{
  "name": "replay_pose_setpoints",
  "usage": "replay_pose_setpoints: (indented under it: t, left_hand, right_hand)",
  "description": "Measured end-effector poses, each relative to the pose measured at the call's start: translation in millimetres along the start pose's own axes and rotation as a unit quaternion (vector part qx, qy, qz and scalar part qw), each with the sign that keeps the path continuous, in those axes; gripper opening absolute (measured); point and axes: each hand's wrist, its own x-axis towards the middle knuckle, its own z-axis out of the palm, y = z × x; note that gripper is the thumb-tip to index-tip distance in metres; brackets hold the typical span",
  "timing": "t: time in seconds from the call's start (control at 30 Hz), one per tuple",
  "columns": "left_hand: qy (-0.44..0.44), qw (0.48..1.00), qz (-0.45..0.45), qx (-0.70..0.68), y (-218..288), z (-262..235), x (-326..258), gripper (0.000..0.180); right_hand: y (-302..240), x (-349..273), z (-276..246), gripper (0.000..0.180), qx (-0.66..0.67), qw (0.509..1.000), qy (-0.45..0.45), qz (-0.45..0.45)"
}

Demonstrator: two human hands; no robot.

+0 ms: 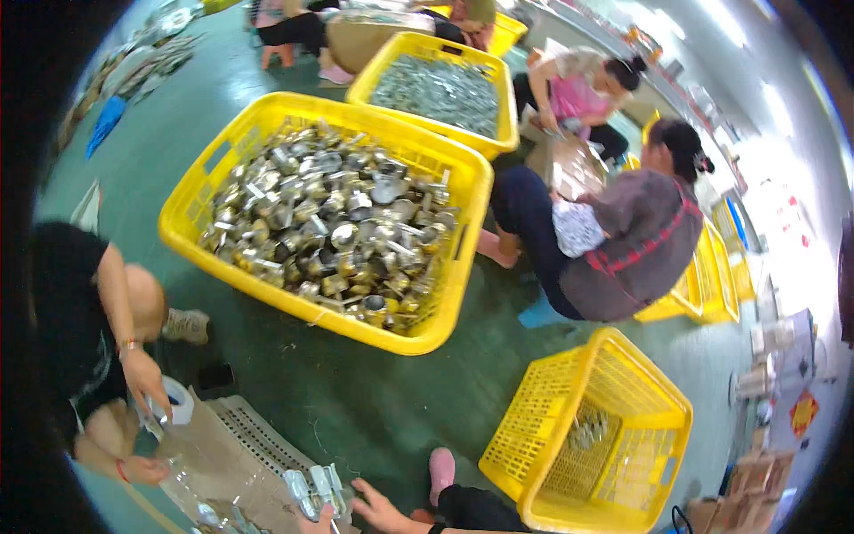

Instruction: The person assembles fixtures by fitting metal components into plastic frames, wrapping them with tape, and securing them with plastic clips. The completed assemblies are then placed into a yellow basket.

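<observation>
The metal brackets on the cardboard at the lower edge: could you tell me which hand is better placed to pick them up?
Probably the left. The left hand, mostly cut off by the frame, touches the metal brackets; the right hand lies open just beside them.

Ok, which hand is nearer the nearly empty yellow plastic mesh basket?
Right. The right hand lies left of the yellow mesh basket, past a pink shoe; the left hand barely shows at the lower edge, farther left, by silvery metal parts.
</observation>
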Motion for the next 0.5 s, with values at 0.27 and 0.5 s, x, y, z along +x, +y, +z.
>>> replay_pose_setpoints:
  t: [0.27, 0.5]
  left_hand:
    - [-0.057, 0.985, 0.006, 0.164, 159.5, 41.6, 1.4, 0.047]
    - [-0.032, 0.966, -0.199, -0.161, 257.6, 160.6, 128.7, 0.051]
  right_hand:
    - [-139.9, -62.6, -243.5, 0.048, -0.006, 0.958, 0.219, 0.185]
    - [-19.8, -193.3, -390.3, 0.041, 0.211, 0.800, 0.477, 0.298]
